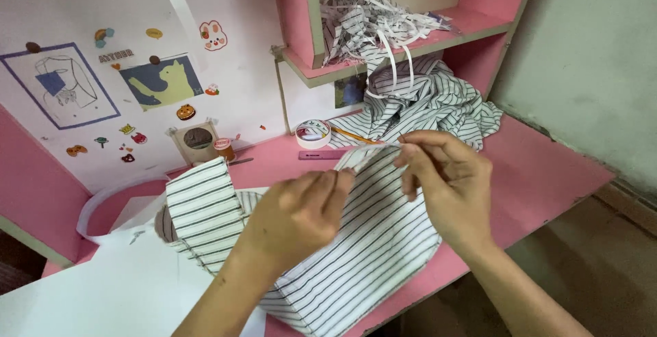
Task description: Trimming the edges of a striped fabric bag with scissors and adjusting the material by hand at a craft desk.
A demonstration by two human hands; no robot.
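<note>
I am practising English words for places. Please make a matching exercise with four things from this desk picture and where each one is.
Things:
1. roll of tape
2. shredded paper strips
3. cat picture
4. striped fabric piece

Places:
A. pinned on the white wall board
B. on the pink shelf
C. under both hands, at the desk's front edge
D. on the desk, beside a pink ruler

Pairs: 1-D, 2-B, 3-A, 4-C
</note>
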